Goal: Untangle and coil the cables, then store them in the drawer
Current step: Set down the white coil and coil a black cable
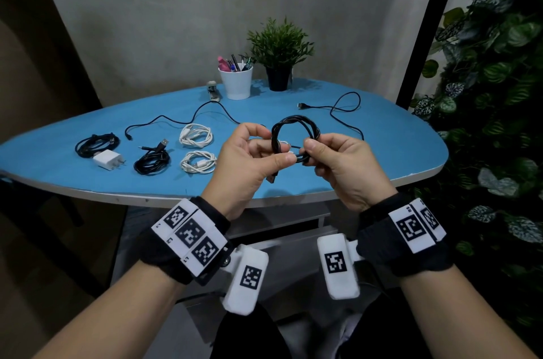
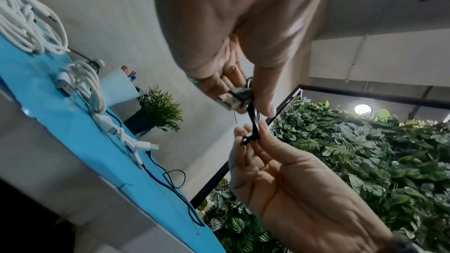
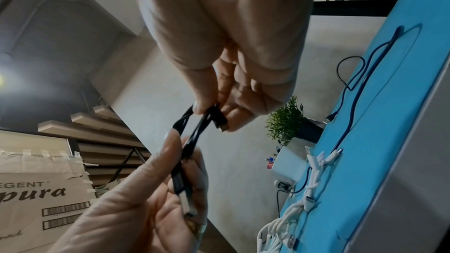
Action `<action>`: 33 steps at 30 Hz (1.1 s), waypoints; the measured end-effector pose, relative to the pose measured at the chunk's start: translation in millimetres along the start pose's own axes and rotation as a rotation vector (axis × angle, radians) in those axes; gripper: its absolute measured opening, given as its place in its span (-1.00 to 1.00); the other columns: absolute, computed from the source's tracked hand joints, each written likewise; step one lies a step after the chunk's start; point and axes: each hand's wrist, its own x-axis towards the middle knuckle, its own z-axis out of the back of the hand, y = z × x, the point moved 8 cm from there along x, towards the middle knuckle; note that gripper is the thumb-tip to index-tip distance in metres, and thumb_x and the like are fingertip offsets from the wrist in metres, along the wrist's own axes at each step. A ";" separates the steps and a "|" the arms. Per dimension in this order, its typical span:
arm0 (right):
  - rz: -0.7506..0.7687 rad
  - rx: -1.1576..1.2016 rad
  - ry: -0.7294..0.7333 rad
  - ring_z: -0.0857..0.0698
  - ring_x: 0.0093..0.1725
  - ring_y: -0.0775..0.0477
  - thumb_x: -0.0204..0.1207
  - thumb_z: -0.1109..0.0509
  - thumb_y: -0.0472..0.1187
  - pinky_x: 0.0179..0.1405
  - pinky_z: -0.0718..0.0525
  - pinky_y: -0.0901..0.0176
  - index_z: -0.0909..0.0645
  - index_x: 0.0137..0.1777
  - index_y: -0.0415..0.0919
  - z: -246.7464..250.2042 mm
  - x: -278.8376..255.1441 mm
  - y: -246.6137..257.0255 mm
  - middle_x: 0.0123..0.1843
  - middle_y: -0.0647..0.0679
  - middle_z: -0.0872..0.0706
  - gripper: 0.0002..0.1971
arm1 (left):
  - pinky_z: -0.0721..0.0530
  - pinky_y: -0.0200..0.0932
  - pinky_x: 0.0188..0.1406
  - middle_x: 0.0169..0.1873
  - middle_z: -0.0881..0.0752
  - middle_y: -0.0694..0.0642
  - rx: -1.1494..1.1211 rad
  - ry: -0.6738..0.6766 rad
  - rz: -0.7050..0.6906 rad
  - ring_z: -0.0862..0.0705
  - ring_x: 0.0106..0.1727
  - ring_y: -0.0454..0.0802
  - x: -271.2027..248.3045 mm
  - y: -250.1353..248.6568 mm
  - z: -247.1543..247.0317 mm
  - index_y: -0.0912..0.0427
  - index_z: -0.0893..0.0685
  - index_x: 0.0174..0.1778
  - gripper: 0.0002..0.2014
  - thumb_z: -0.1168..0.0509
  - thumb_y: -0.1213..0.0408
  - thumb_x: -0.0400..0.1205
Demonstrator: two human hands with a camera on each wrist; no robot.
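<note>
A black cable coil [image 1: 295, 126] is held upright above the blue table [image 1: 382, 153] by both hands. My left hand [image 1: 274, 153] pinches its lower left side, with the cable's USB plug [image 2: 231, 101] against the fingers. My right hand [image 1: 311, 153] pinches the coil's lower right, thumb on top. In the right wrist view the right hand [image 3: 209, 114] grips the black strands [image 3: 192, 136] and the left hand [image 3: 185, 153] holds them from below. Two coiled white cables [image 1: 196, 134] and two coiled black cables [image 1: 152, 160] lie on the table to the left.
A white charger block [image 1: 107, 159] sits by the far-left black coil [image 1: 97, 143]. Loose black cables [image 1: 343, 107] trail across the back of the table. A white pen cup [image 1: 236, 79], a potted plant [image 1: 279, 56] and a stapler [image 1: 213, 91] stand at the rear. A white drawer unit [image 1: 282, 223] is under the table.
</note>
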 end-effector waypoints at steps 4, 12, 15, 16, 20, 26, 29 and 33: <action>0.005 -0.049 -0.003 -0.61 -0.39 0.05 0.45 -0.47 -0.34 -0.44 -0.45 0.28 -0.69 -0.19 -0.24 1.1 4.6 -6.1 -0.24 -0.22 -0.72 -0.98 | -0.66 -0.22 -0.33 -0.40 -0.76 0.05 0.046 0.057 0.096 -0.70 -0.41 -0.13 2.1 13.4 -2.0 0.15 -0.50 -0.05 -0.74 -0.42 0.47 0.49; -0.084 -0.050 0.032 -0.67 -0.44 0.11 0.50 -0.43 -0.34 -0.50 -0.46 0.33 -0.67 -0.03 -0.36 -20.4 25.4 -20.4 -0.25 -0.15 -0.73 -0.90 | -0.70 -0.30 -0.34 -0.37 -0.79 0.06 -0.049 -0.025 0.152 -0.73 -0.37 -0.13 11.4 17.4 22.2 0.23 -0.59 -0.03 -0.92 -0.29 0.45 0.60; -0.129 -0.036 0.094 -0.71 -0.43 0.08 0.54 -0.39 -0.32 -0.53 -0.53 0.36 -0.65 -0.09 -0.34 -40.1 34.1 -22.2 -0.25 -0.15 -0.74 -0.93 | -0.70 -0.28 -0.35 -0.28 -0.77 0.16 -0.098 -0.174 0.109 -0.72 -0.32 -0.05 14.2 15.0 41.3 0.20 -0.52 0.01 -0.84 -0.32 0.46 0.59; -0.135 -0.034 0.114 -0.71 -0.42 0.05 0.54 -0.39 -0.33 -0.53 -0.55 0.36 -0.64 -0.13 -0.33 -46.7 36.8 -22.3 -0.24 -0.18 -0.73 -0.94 | -0.70 -0.27 -0.36 -0.23 -0.75 0.22 -0.106 -0.222 0.088 -0.71 -0.30 0.00 14.3 13.6 49.1 0.18 -0.50 -0.02 -0.82 -0.33 0.48 0.57; -0.133 -0.075 0.175 -0.66 -0.50 0.07 0.52 -0.40 -0.37 -0.54 -0.59 0.35 -0.63 -0.17 -0.34 -72.2 47.8 -22.5 -0.29 -0.20 -0.70 -0.94 | -0.68 -0.21 -0.33 -0.27 -0.72 0.18 -0.065 -0.287 0.068 -0.70 -0.34 -0.01 15.1 11.9 78.3 0.14 -0.48 -0.16 -0.82 -0.32 0.49 0.58; -0.179 -0.178 0.206 -0.64 -0.54 0.07 0.52 -0.40 -0.38 -0.59 -0.60 0.36 -0.63 -0.09 -0.42 -98.7 80.8 -26.1 -0.32 -0.21 -0.69 -0.93 | -0.67 -0.23 -0.29 -0.29 -0.69 0.12 0.352 -0.264 0.183 -0.65 -0.32 -0.05 37.7 11.0 146.4 0.17 -0.57 -0.23 -0.88 -0.33 0.40 0.61; -0.191 -0.239 0.197 -0.61 -0.47 -0.04 0.51 -0.42 -0.38 -0.63 -0.58 0.35 -0.62 0.04 -0.49 -112.3 103.2 -26.0 -0.30 -0.24 -0.68 -0.82 | -0.70 -0.02 -0.08 -0.32 -0.68 0.12 0.721 -0.287 0.209 -0.66 -0.24 0.02 66.9 0.5 192.4 0.14 -0.61 -0.26 -0.88 -0.37 0.28 0.58; -0.215 -0.327 0.210 -0.58 -0.48 -0.04 0.51 -0.43 -0.37 -0.63 -0.59 0.33 -0.62 0.00 -0.47 -136.2 131.7 -33.5 -0.29 -0.28 -0.66 -0.85 | -0.54 -0.15 -0.10 -0.08 -0.72 0.16 1.231 -0.201 0.219 -0.64 0.00 0.13 114.5 -14.0 225.7 0.14 -0.66 -0.09 -0.91 -0.32 0.20 0.59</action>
